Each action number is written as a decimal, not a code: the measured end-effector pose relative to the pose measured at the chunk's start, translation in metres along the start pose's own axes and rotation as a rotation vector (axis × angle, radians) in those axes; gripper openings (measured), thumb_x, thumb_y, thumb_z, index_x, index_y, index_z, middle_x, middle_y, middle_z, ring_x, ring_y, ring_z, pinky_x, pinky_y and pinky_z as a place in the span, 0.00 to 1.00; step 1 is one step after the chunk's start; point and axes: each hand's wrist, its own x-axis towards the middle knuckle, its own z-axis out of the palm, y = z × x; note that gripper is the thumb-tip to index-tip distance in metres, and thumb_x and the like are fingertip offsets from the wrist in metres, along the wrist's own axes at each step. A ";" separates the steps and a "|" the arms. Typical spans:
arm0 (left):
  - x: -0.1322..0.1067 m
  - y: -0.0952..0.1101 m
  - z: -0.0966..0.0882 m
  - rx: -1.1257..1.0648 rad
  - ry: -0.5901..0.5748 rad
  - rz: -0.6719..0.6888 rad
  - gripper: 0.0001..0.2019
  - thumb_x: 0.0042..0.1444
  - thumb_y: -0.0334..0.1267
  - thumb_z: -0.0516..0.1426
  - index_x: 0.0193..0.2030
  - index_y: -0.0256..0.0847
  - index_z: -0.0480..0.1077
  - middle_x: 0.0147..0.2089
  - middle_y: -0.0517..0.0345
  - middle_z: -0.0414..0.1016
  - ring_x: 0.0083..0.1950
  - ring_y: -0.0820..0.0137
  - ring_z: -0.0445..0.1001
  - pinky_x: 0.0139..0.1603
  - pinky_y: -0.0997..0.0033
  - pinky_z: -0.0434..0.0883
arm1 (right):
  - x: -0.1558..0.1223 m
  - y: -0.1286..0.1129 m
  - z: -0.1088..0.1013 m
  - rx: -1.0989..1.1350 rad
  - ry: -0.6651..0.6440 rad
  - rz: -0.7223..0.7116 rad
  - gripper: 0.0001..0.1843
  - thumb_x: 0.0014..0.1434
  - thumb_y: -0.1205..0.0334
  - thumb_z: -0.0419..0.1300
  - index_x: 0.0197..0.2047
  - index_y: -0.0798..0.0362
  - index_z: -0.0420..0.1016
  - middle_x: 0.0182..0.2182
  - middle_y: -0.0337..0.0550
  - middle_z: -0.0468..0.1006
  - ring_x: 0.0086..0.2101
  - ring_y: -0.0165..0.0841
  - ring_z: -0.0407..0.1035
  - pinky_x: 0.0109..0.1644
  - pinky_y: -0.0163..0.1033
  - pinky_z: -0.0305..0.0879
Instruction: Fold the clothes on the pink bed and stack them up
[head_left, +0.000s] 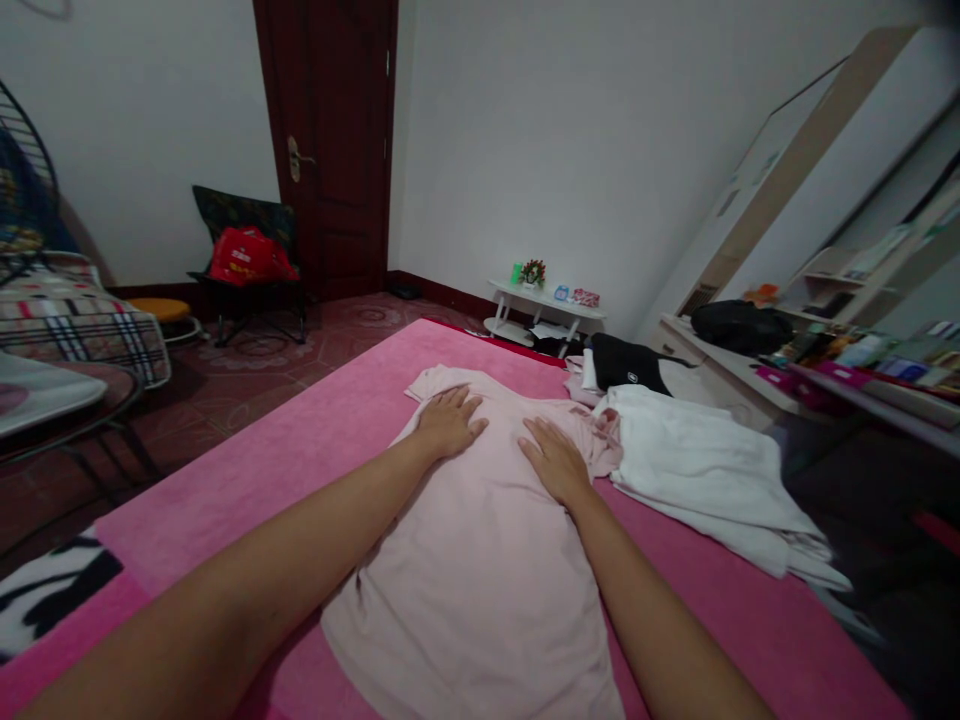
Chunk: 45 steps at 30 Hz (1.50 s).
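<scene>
A pale pink short-sleeved shirt [487, 560] lies spread on the pink bed cover [315, 430], its neck end away from me and its hem towards me. My left hand [452, 421] rests flat on the upper left part of the shirt, fingers spread. On the upper right part lies my right hand [553, 461], palm down with the fingers stretched out. Neither hand grips the cloth. Folds show around the right sleeve, which touches a stack of white folded clothes [697, 470].
Behind the white clothes sits a black garment [634, 365]. A low white table [544, 296] stands by the wall. Along the right runs a cluttered dresser [847, 350]. To the left are a chair with a red bag [251, 256], an orange stool [159, 309] and a round table [112, 385].
</scene>
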 end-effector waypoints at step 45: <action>0.064 -0.042 -0.042 0.063 0.187 -0.134 0.19 0.58 0.33 0.51 0.56 0.37 0.68 0.60 0.42 0.66 0.60 0.54 0.63 0.60 0.55 0.58 | 0.002 0.010 0.005 0.312 0.203 -0.052 0.21 0.62 0.55 0.52 0.53 0.56 0.74 0.54 0.49 0.74 0.55 0.37 0.66 0.63 0.43 0.57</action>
